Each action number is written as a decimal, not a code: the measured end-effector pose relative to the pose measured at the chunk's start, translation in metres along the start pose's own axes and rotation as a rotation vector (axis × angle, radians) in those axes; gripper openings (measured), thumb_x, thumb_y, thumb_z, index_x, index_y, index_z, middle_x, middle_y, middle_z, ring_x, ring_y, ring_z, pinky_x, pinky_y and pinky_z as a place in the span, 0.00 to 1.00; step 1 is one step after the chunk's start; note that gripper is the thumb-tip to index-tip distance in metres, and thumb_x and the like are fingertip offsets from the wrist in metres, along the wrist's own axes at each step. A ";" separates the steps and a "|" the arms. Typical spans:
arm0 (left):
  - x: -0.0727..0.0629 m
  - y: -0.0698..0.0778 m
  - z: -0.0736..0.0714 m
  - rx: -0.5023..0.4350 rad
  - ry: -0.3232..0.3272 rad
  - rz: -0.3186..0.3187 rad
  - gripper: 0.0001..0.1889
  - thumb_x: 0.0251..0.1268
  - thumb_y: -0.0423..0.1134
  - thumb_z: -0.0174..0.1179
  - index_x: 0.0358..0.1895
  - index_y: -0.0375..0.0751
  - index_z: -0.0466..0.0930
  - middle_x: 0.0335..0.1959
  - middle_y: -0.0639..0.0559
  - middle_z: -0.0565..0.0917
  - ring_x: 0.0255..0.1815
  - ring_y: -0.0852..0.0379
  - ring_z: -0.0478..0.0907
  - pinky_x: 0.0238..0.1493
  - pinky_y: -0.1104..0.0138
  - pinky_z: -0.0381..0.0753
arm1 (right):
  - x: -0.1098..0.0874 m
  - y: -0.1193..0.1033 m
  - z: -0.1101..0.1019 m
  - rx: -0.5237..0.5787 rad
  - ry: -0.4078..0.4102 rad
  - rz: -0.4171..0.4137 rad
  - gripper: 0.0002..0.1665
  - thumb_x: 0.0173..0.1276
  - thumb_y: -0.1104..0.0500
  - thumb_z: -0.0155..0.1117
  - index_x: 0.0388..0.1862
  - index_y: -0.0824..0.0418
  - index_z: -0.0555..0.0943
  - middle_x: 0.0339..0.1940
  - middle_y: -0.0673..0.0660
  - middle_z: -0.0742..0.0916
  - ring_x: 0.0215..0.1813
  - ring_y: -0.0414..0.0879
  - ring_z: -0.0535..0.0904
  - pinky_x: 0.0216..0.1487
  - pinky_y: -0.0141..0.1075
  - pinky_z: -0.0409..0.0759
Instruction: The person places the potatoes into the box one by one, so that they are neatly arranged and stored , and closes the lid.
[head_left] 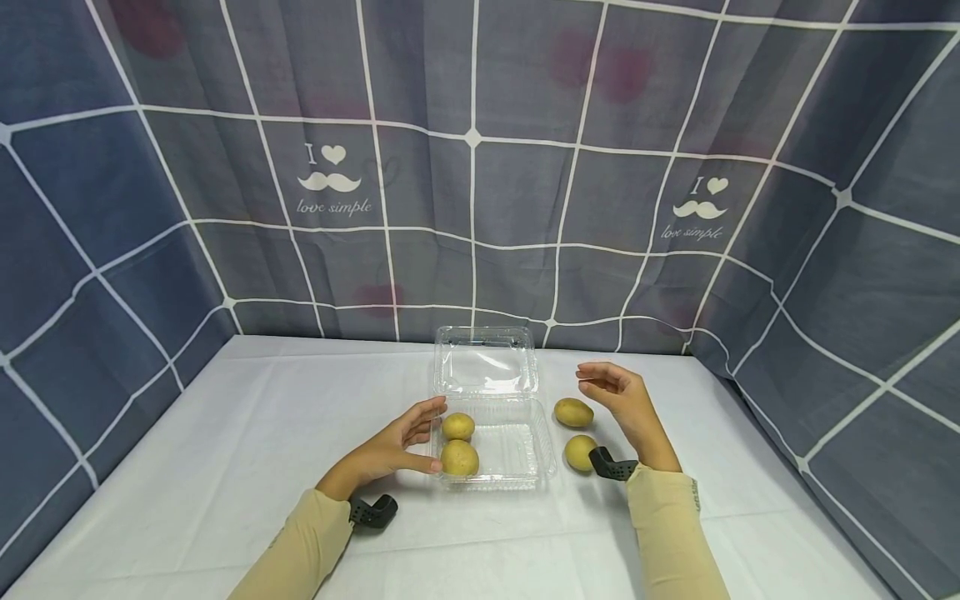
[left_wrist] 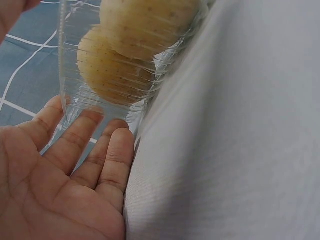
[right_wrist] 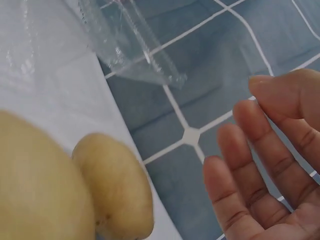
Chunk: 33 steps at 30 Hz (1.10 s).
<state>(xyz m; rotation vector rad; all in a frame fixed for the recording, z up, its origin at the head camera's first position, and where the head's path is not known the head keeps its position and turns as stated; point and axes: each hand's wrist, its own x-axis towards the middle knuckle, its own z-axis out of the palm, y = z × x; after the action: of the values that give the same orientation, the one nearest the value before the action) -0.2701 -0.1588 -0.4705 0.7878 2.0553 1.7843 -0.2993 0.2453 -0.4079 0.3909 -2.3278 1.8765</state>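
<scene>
A clear plastic clamshell box point(head_left: 513, 446) lies on the table with its lid point(head_left: 486, 358) raised at the back. Two potatoes sit along its left side, a smaller one point(head_left: 458, 427) behind a larger one point(head_left: 460, 458). My left hand point(head_left: 393, 446) rests against the box's left wall, fingers extended point(left_wrist: 116, 160) and thumb by the front corner. To the right of the box lie two more potatoes, one farther back point(head_left: 573, 413) and one nearer point(head_left: 579, 453). My right hand point(head_left: 618, 400) hovers beside the back potato, fingers loosely bent and holding nothing.
A white cloth point(head_left: 315, 400) covers the table. Behind it and on both sides hangs a dark grey-blue curtain point(head_left: 427, 183) with white grid lines. A black camera mount sits on each wrist, the right one point(head_left: 611, 465) overlapping the nearer loose potato.
</scene>
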 end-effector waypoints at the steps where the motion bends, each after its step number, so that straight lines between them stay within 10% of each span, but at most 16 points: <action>1: 0.000 0.000 0.000 0.003 0.000 0.000 0.57 0.61 0.34 0.80 0.86 0.27 0.47 0.85 0.27 0.55 0.84 0.27 0.54 0.75 0.71 0.67 | 0.000 0.002 -0.001 -0.007 0.003 0.011 0.23 0.76 0.68 0.70 0.65 0.81 0.78 0.52 0.52 0.91 0.52 0.35 0.85 0.59 0.25 0.81; 14: -0.001 0.003 0.000 0.000 0.001 -0.005 0.58 0.61 0.34 0.80 0.86 0.28 0.47 0.85 0.27 0.55 0.85 0.28 0.54 0.74 0.73 0.67 | -0.002 0.020 -0.010 -0.062 -0.009 0.179 0.29 0.77 0.66 0.70 0.71 0.78 0.76 0.70 0.71 0.82 0.55 0.35 0.83 0.59 0.26 0.81; 25: -0.001 0.003 0.000 -0.007 -0.001 -0.003 0.58 0.61 0.34 0.80 0.86 0.27 0.47 0.86 0.27 0.55 0.85 0.27 0.53 0.71 0.77 0.67 | -0.005 0.047 -0.017 -0.098 -0.106 0.268 0.35 0.76 0.61 0.72 0.76 0.74 0.73 0.75 0.73 0.78 0.60 0.45 0.82 0.80 0.67 0.60; 33: 0.000 0.001 0.000 0.015 -0.003 -0.009 0.57 0.62 0.34 0.79 0.86 0.28 0.47 0.86 0.27 0.55 0.85 0.28 0.54 0.80 0.63 0.67 | -0.004 0.058 -0.020 -0.080 -0.164 0.252 0.38 0.73 0.62 0.74 0.75 0.77 0.72 0.68 0.64 0.84 0.59 0.40 0.81 0.72 0.42 0.73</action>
<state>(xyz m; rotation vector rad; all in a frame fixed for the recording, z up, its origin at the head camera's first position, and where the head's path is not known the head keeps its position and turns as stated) -0.2700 -0.1583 -0.4692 0.7845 2.0688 1.7641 -0.3127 0.2765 -0.4596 0.2625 -2.6622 1.9127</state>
